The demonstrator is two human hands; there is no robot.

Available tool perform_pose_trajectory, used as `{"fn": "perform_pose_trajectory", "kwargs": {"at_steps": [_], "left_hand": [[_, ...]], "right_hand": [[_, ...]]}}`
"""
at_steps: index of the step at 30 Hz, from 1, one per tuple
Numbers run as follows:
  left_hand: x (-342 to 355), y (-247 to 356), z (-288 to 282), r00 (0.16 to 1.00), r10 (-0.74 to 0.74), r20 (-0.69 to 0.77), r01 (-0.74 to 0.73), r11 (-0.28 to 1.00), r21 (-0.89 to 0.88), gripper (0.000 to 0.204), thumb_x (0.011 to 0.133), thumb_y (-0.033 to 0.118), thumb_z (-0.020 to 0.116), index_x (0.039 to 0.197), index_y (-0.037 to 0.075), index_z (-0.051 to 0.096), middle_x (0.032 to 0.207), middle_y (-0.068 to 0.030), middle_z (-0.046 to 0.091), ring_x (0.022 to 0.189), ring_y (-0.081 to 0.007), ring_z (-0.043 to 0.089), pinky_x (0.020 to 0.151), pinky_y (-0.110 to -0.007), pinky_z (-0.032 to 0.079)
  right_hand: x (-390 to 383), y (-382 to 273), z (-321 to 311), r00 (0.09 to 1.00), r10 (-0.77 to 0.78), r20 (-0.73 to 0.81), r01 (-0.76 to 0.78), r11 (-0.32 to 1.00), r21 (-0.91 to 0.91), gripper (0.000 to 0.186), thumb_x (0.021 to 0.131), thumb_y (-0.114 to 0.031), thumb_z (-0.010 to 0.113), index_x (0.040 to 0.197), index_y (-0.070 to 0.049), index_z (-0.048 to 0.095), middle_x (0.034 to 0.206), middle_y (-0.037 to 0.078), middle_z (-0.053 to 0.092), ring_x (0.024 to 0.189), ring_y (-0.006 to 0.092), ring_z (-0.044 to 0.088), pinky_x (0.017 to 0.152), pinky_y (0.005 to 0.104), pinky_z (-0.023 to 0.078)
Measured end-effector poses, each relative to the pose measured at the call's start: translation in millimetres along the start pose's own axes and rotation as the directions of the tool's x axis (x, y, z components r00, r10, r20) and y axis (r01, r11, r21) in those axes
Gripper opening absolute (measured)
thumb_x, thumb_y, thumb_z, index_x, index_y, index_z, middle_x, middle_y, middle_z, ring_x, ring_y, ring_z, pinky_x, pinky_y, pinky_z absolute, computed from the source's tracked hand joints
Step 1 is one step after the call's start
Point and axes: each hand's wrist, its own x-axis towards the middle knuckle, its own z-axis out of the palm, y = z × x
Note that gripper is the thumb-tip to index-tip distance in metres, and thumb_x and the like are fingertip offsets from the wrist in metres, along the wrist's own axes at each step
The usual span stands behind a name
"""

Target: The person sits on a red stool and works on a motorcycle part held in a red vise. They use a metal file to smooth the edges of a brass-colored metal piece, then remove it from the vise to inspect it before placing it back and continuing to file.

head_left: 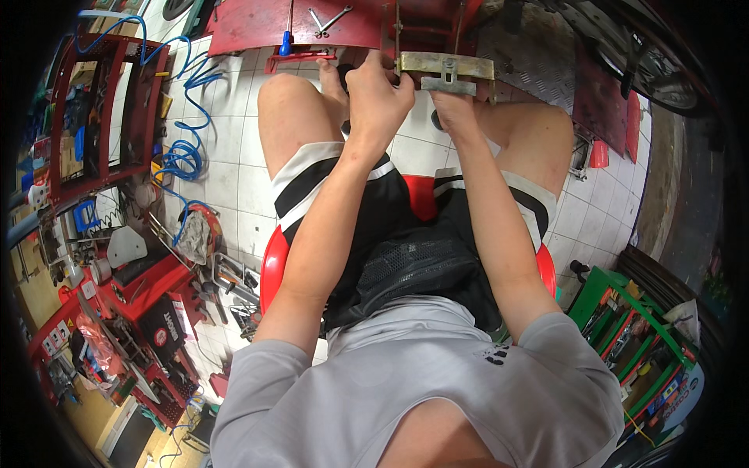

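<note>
Brassy metal clamp bracket (pixel 474 65) stood far centre, apparently steadied by left hand (pixel 378 87), curled beside its left end, and right hand (pixel 454 106), part-hidden beneath, either grip's closure indeterminable; blue-handled screwdriver (pixel 285 44) lay far left, presumably for easy reach.

Fisheye head cam, facing dn.

Wht-tiled flr (pixel 234 164), red rack (pixel 107 117) L, grn rack (pixel 654 327) R

Bright, fairly even light on white floor tiles (pixel 234 152); right-hand margin dim. Strong barrel distortion toward rim, corners black. Outermost detail soft.
</note>
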Motion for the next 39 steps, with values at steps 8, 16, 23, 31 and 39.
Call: {"fn": "perform_pose_trajectory", "kwargs": {"at_steps": [8,16,23,31,39], "left_hand": [[-2,5,4,0.994,0.075,-0.073,-0.073,0.997,0.041,0.017,0.073,0.009,0.068,0.079,-0.004,0.058,0.057,-0.0123,0.064,0.057,-0.0298,0.062,0.114,-0.051,0.020],[-1,6,3,0.998,0.048,-0.034,-0.046,0.997,0.055,0.016,0.072,0.008,0.067,0.078,-0.004,0.058,0.055,-0.0125,0.061,0.053,-0.0314,0.060,0.112,-0.053,0.022],[1,4,4,0.991,0.108,-0.080,-0.105,0.994,0.044,0.014,0.071,0.006,0.065,0.077,-0.006,0.058,0.053,-0.0131,0.060,0.053,-0.0334,0.058,0.113,-0.055,0.018],[2,4,6,0.993,0.090,-0.070,-0.087,0.995,0.043,0.012,0.072,0.005,0.065,0.073,-0.003,0.056,0.051,-0.0118,0.059,0.050,-0.0320,0.057,0.112,-0.054,0.021],[1,3,5,0.994,0.078,-0.076,-0.076,0.996,0.037,0.013,0.072,0.007,0.066,0.073,-0.003,0.056,0.052,-0.0104,0.060,0.048,-0.0279,0.057,0.112,-0.051,0.023]], "right_hand": [[3,-2,1,0.993,-0.122,-0.001,0.122,0.990,-0.066,0.034,0.075,0.009,0.064,0.106,-0.005,0.059,0.099,0.003,0.063,0.091,0.0127,0.059,0.080,0.0289,0.050],[1,10,2,0.998,0.042,-0.041,-0.033,0.982,0.186,0.037,0.076,0.012,0.062,0.108,-0.004,0.057,0.105,0.004,0.059,0.096,0.0137,0.057,0.082,0.0290,0.049],[2,31,0,0.994,-0.028,-0.104,0.038,0.994,0.098,0.036,0.077,0.009,0.062,0.109,-0.005,0.057,0.106,0.003,0.058,0.096,0.0137,0.056,0.083,0.0284,0.048],[0,21,3,0.991,-0.038,-0.132,0.037,0.999,-0.005,0.037,0.075,0.008,0.062,0.109,-0.004,0.058,0.102,0.003,0.059,0.094,0.0132,0.057,0.079,0.0288,0.048],[-5,8,14,0.981,-0.069,-0.183,0.082,0.995,0.060,0.028,0.073,0.009,0.059,0.098,-0.003,0.061,0.095,0.002,0.061,0.089,0.0121,0.058,0.078,0.0277,0.048]]}}
